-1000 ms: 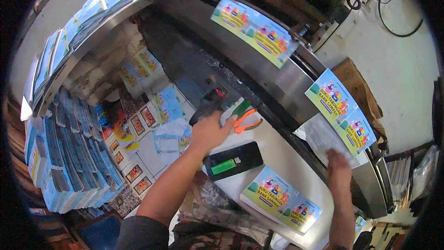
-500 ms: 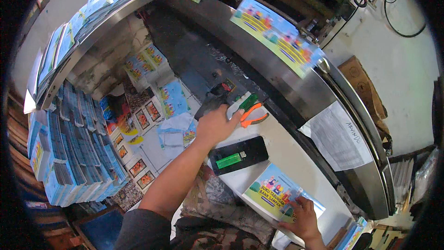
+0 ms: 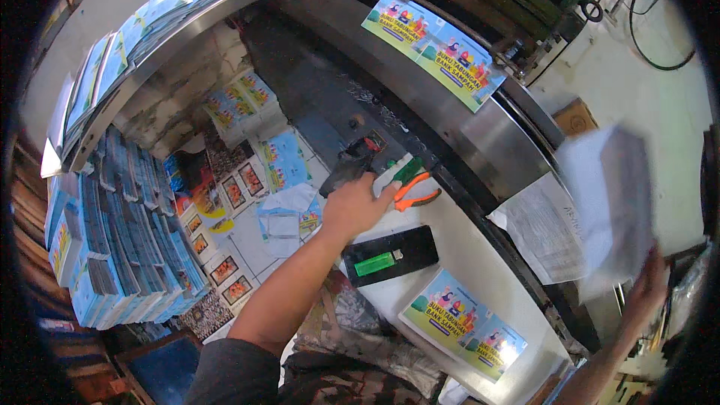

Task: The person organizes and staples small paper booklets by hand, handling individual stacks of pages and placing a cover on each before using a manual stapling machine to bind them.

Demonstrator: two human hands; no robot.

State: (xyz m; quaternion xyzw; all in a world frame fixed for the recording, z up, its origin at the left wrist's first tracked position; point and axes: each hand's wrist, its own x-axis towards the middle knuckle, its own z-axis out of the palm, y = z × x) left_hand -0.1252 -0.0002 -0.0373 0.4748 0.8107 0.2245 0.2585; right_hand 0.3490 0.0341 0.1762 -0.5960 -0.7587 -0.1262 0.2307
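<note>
My left hand (image 3: 356, 208) is closed at the far edge of the white table, by a black wrapped object (image 3: 346, 172); what its fingers hold is hidden. Beside its thumb lie a green-and-white tool (image 3: 402, 172) and orange-handled pliers (image 3: 418, 192). At the right, my right hand (image 3: 651, 279), smeared by motion, grips a blurred sheaf of white paper (image 3: 606, 202) in front of the machine's metal panel. Near me on the table rests a stack of colourful printed covers (image 3: 465, 324). A similar printed sheet (image 3: 435, 49) lies on the machine's upper metal surface.
A black phone (image 3: 412, 246) with a green lighter (image 3: 374, 264) on it lies mid-table. Tall piles of blue booklets (image 3: 135, 232) stand at left. More sheets (image 3: 124, 52) line the curved metal ledge. A written paper (image 3: 536, 236) hangs on the metal panel.
My right hand has left the cover stack and swung up and right, now with white paper in it. The printed sheet on the machine has shifted slightly up-left and stopped blurring. My left hand stays put.
</note>
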